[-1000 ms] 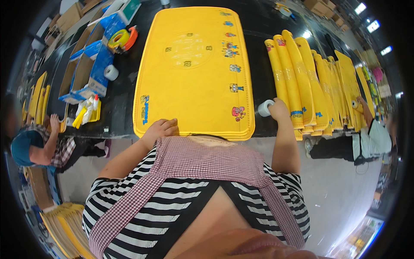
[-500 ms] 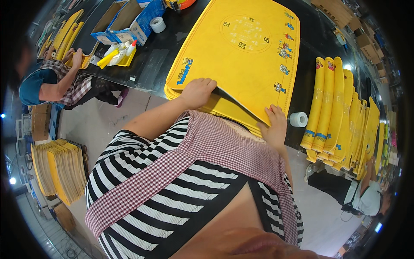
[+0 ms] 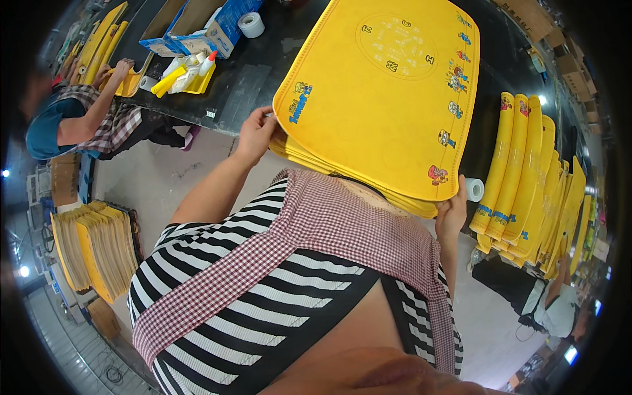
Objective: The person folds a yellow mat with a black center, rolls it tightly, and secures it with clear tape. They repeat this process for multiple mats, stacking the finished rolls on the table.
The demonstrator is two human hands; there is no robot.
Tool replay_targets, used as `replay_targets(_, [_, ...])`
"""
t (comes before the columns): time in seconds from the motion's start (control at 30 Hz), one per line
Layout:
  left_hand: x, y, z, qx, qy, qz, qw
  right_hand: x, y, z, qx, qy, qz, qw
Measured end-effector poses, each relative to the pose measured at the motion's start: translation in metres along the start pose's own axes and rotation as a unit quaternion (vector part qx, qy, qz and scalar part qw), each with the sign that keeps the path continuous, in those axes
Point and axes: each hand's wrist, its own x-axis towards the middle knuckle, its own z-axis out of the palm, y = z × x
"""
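A flat yellow mat [image 3: 368,125] with rounded corners lies in front of me, printed with a circle and a row of cartoon figures along its right side. My left hand [image 3: 256,137] pinches its near left corner, fingers at the edge. At the near right corner, my right hand [image 3: 451,209] grips the same mat, its fingertips partly hidden by the edge. Below it, more yellow mats [image 3: 293,153] form a pile whose edges stick out toward me. The top mat's near edge sits slightly apart from that pile.
Rolled yellow mats [image 3: 505,164] are piled on the right, near a white tape roll [image 3: 474,189]. Another tape roll [image 3: 251,25], a blue box [image 3: 220,33] and a yellow tray [image 3: 205,84] with bottles stand left on the black table [image 3: 247,85]. A co-worker [image 3: 56,128] handles mats at far left.
My left hand has moved left, from the near edge to the mat's left corner. My right hand has shifted right and down. The near edge, folded up before, now lies flat.
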Motion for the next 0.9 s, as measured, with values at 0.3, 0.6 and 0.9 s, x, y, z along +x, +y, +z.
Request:
replay_targets(0.3, [0.020,0.059,-0.003,-0.077,-0.244,-0.217,0.942,0.023,-0.010,-0.012,-0.040,0.003,0.175,0.984])
replay_targets(0.6, [0.076,0.253,0.012,-0.306,-0.259,0.196,0.895,0.038,-0.228,0.075,0.022,-0.083,-0.167,0.982])
replay_targets(0.9, [-0.012,0.433,-0.006,-0.381,-0.300,0.647,0.589,-0.070,-0.342,0.185,0.154,-0.130,-0.615,0.762])
